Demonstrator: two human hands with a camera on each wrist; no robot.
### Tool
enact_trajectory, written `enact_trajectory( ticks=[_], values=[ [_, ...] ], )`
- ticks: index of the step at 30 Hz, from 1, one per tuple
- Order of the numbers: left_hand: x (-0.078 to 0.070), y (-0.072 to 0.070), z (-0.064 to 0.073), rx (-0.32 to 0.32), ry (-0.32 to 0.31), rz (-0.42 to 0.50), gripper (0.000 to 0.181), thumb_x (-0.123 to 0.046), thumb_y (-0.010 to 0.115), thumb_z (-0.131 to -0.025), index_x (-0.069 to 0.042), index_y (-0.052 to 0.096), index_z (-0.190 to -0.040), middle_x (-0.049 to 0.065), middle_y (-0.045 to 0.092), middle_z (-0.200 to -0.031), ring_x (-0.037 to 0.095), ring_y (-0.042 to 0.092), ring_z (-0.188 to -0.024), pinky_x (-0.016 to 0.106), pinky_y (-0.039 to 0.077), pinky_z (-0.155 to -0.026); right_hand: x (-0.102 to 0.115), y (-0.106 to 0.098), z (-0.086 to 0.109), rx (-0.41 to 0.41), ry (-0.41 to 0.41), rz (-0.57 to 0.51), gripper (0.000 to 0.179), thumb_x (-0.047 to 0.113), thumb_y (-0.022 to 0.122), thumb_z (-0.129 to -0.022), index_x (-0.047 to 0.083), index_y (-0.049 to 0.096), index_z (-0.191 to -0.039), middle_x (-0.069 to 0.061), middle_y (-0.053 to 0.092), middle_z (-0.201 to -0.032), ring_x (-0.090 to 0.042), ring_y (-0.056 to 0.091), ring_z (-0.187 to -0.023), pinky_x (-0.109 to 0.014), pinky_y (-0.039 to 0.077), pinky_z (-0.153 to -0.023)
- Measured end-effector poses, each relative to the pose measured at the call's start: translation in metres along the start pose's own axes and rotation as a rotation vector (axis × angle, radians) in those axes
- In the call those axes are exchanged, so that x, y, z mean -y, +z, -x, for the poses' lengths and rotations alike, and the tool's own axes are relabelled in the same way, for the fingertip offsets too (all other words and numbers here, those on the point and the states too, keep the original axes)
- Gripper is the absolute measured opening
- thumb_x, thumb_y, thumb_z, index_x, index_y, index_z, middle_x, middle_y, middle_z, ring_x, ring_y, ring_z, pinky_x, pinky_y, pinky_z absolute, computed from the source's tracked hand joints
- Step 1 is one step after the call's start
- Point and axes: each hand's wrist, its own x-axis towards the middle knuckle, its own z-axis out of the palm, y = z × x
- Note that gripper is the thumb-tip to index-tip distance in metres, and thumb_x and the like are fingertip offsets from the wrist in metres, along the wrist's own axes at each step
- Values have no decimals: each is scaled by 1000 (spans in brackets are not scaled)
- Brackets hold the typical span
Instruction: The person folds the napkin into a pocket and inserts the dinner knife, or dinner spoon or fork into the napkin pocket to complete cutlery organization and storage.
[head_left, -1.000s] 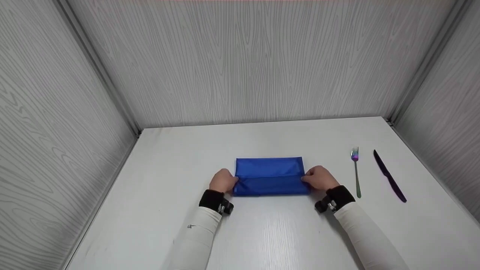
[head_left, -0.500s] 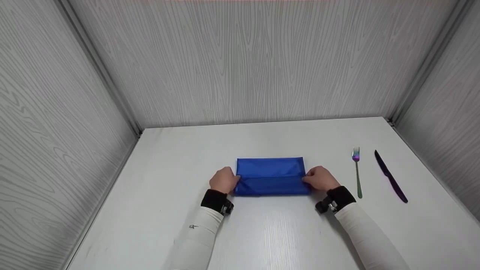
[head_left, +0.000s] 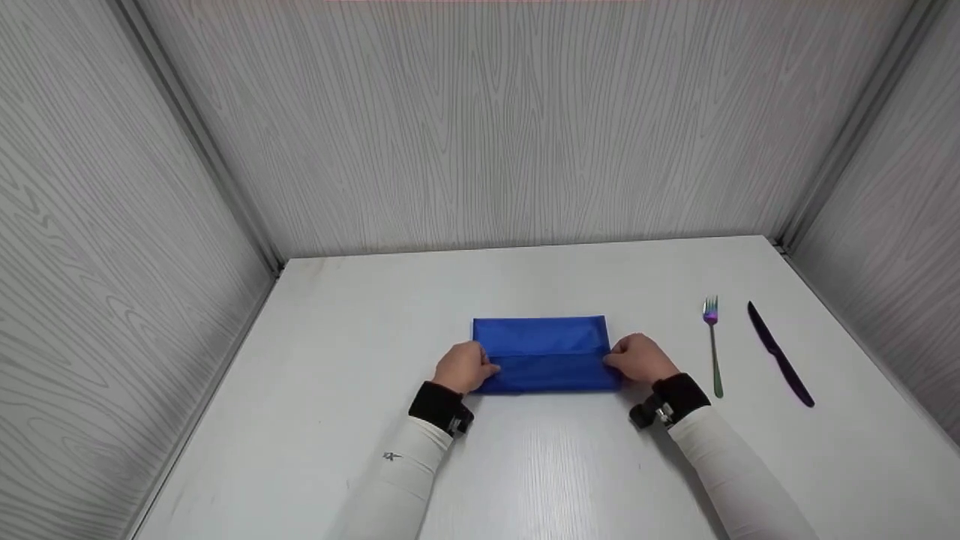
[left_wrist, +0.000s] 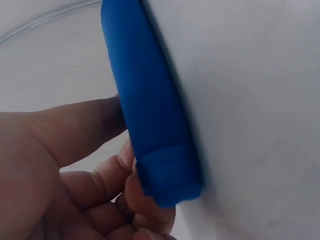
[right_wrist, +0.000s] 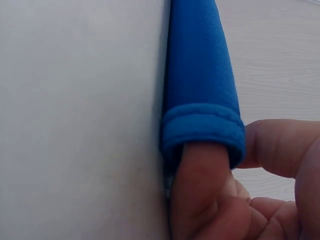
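A blue folded cloth [head_left: 541, 354] lies flat on the table, its layers stacked into a long rectangle with a crease across the middle. At its left end my left hand [head_left: 460, 367] has the thumb on top and the other fingers curled at the edge. The left wrist view shows that thumb against the rolled fold and fingertips [left_wrist: 150, 200] at its end. My right hand [head_left: 639, 358] pinches the right end. In the right wrist view one finger [right_wrist: 202, 170] reaches into the open end of the fold, and the thumb [right_wrist: 267, 145] presses from outside.
To the right of the cloth lie a rainbow-coloured fork [head_left: 712, 330] and, beyond it, a dark purple table knife [head_left: 780, 354]. Grey wood-grain panels [head_left: 510, 127] enclose the white table [head_left: 337, 322] at the back and both sides.
My left hand has shifted to the right, its thumb now farther over the cloth, and the wrinkle at the left end is smoothed or covered. The right hand stays at its end.
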Motion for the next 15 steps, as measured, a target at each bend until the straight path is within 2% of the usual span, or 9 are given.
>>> enact_trajectory(
  ticks=[4,7,10,12,15],
  values=[
    [1,1,-1,38,13,14,48,-25,86,-89,-14,55,-54,-10,43,-55,9,39,-54,24,31,-51,1,0,-1,0,5,9,26,15,68,-92,11,60,-68,6,52,-60,-11,52,-54,-26,43,-54],
    [-2,1,-2,57,3,5,57,-28,88,-87,-18,45,-51,-11,36,-51,8,35,-51,24,27,-47,5,0,0,0,13,39,23,16,69,-93,7,62,-73,2,56,-64,-13,54,-57,-27,44,-56],
    [-5,2,-2,61,-17,-14,56,-30,89,-85,-19,44,-54,-10,38,-53,9,37,-52,24,29,-47,11,-2,4,-28,21,101,26,21,69,-97,-1,60,-88,-6,60,-75,-19,57,-66,-30,45,-60],
    [-6,2,-2,66,-28,-27,52,-31,90,-85,-17,48,-56,-9,42,-56,9,40,-55,24,32,-49,17,-3,7,-73,-4,111,31,25,68,-100,-4,56,-100,-11,61,-82,-22,57,-71,-33,45,-64],
    [-7,2,-2,68,-39,-46,45,-33,90,-85,-13,57,-62,-6,49,-61,11,45,-58,26,36,-52,34,5,9,-154,-79,25,28,24,65,-105,-2,55,-110,-12,61,-88,-23,57,-76,-34,44,-69]
  ],
)
